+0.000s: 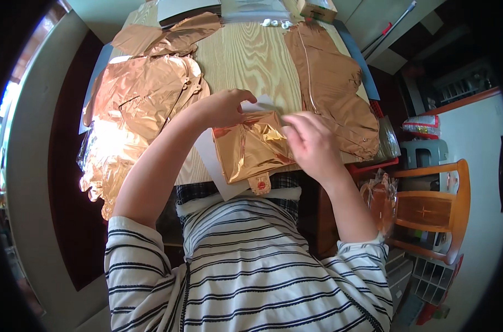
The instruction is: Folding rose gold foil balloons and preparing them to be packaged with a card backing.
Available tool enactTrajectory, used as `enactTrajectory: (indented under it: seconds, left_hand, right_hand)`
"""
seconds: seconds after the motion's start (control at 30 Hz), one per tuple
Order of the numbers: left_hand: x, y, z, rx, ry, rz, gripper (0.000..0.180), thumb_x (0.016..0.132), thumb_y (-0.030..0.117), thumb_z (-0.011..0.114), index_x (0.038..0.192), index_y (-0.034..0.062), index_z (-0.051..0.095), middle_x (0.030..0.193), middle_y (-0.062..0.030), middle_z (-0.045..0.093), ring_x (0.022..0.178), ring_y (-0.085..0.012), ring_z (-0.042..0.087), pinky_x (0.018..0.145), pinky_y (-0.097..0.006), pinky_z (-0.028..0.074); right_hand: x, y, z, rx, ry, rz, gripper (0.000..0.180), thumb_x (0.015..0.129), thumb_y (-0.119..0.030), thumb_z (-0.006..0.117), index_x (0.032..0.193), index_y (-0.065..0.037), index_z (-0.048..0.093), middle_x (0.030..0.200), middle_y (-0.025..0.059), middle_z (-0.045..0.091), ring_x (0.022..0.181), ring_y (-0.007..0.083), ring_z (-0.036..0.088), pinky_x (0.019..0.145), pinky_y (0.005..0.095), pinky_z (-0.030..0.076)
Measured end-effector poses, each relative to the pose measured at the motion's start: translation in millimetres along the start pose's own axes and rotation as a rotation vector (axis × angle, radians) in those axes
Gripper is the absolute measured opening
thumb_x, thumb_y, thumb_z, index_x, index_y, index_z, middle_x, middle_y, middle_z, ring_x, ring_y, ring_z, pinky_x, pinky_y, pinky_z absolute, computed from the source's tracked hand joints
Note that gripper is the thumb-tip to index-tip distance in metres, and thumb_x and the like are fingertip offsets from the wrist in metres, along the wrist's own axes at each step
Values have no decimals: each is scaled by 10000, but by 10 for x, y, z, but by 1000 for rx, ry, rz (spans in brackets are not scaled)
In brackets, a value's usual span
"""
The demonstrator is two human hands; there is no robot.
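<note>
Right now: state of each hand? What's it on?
Left hand: fingers curled, pinching the top edge of the folded rose-gold foil balloon.
Right hand: fingers bent, gripping the same balloon's right edge, over the white card.

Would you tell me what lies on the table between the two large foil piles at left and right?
In the head view, bare wooden table higher up, then both hands on a folded foil piece.

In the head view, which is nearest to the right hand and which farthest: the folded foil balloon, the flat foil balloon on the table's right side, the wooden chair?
From the right hand:
1. Folded foil balloon: touching it, just left.
2. Flat foil balloon: on the table, just beyond the hand.
3. Wooden chair: off the table, lower right.
</note>
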State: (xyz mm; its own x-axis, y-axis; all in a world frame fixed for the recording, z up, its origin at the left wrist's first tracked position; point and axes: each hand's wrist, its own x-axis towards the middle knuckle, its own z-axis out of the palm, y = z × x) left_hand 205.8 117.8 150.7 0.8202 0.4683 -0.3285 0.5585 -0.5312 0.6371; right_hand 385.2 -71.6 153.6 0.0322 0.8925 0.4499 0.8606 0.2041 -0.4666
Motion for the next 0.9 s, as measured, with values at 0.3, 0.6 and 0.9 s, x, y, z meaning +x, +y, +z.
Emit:
enactTrajectory:
  seconds: [0.3, 0.6, 0.9]
  left_hand:
    - [-310, -214, 44, -231, 194, -161, 608, 890, 162, 743, 1439, 25, 521, 1008, -140, 726, 778, -192, 718, 726, -320, 582]
    - [-905, -255, 348, -225, 473, -312, 474, 944, 157, 659, 1394, 51, 553, 921, -140, 699, 780, -240, 722, 720, -374, 563]
    - [-1206, -168, 972, 344, 758, -99, 671, 924, 270, 694, 1490, 14, 440, 1381, -237, 561, 1299, -440, 511, 1092, -547, 381]
  right_hand:
    - [172, 292, 755, -139, -436, -166, 688, 1031, -417, 516, 1546, 12, 363, 1635, 211, 313, 1539, 367, 247, 1255, 531, 160]
    - [241, 260, 759, -158, -538, -110, 758, 1043, -502, 455, 1593, -10, 283, 1678, 189, 229, 1567, 351, 165, 1267, 529, 91]
    - [276, 229, 830, -248, -518, -123, 775, 1052, -540, 419, 1595, -8, 268, 1673, 193, 235, 1556, 372, 184, 1264, 536, 70]
